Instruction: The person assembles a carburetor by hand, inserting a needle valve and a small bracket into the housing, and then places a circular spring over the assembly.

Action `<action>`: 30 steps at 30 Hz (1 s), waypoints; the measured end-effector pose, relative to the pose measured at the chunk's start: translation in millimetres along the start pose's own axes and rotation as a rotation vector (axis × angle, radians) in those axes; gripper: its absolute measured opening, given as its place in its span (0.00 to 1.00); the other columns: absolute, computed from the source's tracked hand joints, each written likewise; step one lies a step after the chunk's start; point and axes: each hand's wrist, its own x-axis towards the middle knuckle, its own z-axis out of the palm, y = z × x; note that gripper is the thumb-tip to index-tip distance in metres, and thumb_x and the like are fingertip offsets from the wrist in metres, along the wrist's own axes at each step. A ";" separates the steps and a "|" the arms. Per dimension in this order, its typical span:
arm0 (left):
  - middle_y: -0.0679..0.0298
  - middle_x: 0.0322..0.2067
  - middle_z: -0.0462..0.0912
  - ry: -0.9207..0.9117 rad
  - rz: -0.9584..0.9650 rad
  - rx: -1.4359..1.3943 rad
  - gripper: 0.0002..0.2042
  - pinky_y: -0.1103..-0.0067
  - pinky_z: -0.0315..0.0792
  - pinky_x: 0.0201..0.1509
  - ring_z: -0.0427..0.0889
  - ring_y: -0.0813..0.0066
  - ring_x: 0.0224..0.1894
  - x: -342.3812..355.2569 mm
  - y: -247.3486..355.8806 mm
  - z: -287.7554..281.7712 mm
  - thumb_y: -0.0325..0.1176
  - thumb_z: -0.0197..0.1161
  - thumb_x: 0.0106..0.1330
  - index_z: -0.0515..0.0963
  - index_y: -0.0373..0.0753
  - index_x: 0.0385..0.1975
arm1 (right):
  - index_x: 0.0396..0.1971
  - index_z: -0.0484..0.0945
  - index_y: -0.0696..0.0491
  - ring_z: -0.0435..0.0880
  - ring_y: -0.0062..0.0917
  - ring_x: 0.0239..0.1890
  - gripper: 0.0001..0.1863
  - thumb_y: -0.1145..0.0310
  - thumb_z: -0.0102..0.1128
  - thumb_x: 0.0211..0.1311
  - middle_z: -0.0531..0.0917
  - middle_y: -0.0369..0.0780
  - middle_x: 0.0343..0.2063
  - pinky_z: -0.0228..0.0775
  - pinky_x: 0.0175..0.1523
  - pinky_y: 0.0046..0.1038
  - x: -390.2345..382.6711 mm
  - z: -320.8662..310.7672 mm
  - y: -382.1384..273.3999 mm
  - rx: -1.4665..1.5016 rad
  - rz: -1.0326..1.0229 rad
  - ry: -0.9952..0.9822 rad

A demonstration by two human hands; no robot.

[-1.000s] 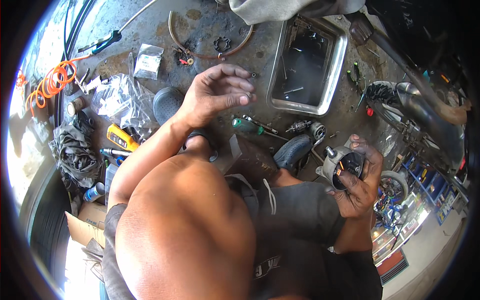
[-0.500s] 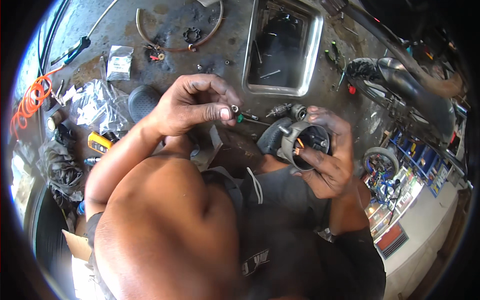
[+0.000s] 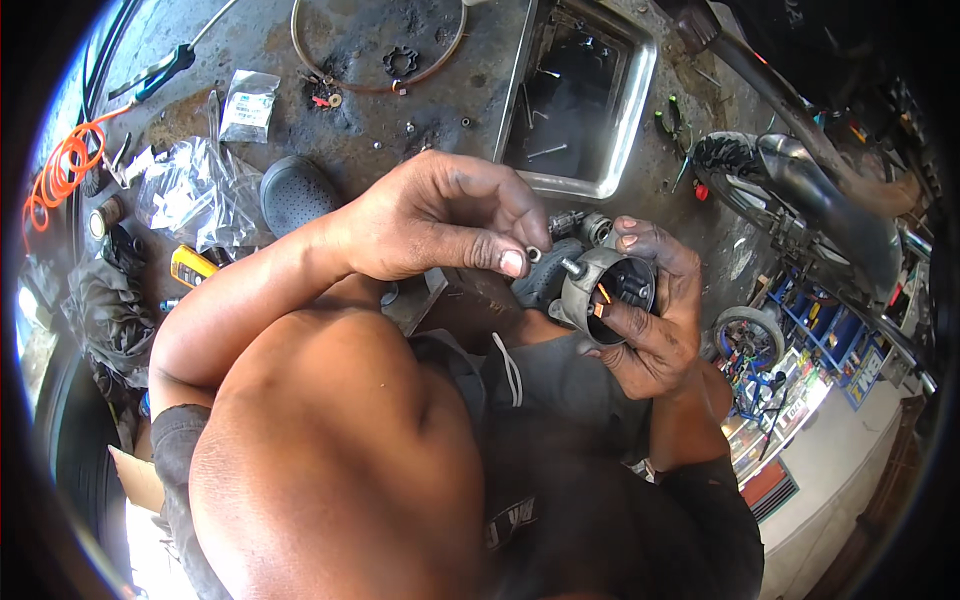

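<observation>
Between the thumb and fingertips of my left hand [image 3: 450, 215] is a small metal nut [image 3: 534, 255]. It is close to a threaded stud [image 3: 573, 267] on the outside of a round grey metal motor housing [image 3: 577, 298], with a gap between them. My right hand [image 3: 658, 305] grips this housing from the right, a finger reaching into its open mouth. Inside the housing an orange strip and a copper-coloured piece [image 3: 599, 309] show beside that finger. The fingers and thumb hide part of the housing's interior and right side.
A shiny metal tray [image 3: 606, 187] with dark liquid and bolts lies ahead. A black clog [image 3: 298, 196], clear plastic bags [image 3: 195, 190], a yellow meter [image 3: 192, 266] and an orange coiled hose [image 3: 62, 175] are at left. A motorcycle wheel [image 3: 735, 160] stands at right.
My left hand has moved right with the nut, closer to the stud on the housing. My right hand keeps its grip on the housing, nearly in place. The view has shifted slightly.
</observation>
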 end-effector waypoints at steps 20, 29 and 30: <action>0.47 0.39 0.83 0.344 -0.352 1.366 0.13 0.62 0.79 0.46 0.84 0.47 0.41 -80.1 -74.5 -69.5 0.32 0.67 0.55 0.78 0.36 0.38 | 0.52 0.81 0.44 0.66 0.54 0.65 0.24 0.64 0.75 0.53 0.65 0.55 0.60 0.64 0.66 0.53 -7.7 -7.3 4.1 -0.047 0.143 -0.033; 0.45 0.33 0.85 -0.191 -0.724 1.485 0.33 0.59 0.78 0.46 0.85 0.46 0.38 -56.5 -81.6 -54.6 0.37 0.60 0.60 0.64 0.40 0.69 | 0.43 0.84 0.58 0.69 0.54 0.63 0.21 0.66 0.77 0.49 0.66 0.56 0.58 0.66 0.64 0.51 -14.8 -13.5 15.4 -0.055 0.118 -0.025; 0.45 0.33 0.85 -0.193 -0.727 1.486 0.33 0.59 0.78 0.46 0.85 0.46 0.38 -53.5 -83.9 -53.8 0.37 0.60 0.60 0.64 0.40 0.69 | 0.43 0.84 0.58 0.69 0.54 0.63 0.21 0.66 0.77 0.49 0.66 0.56 0.58 0.66 0.64 0.51 -14.8 -13.8 15.7 -0.052 0.119 -0.023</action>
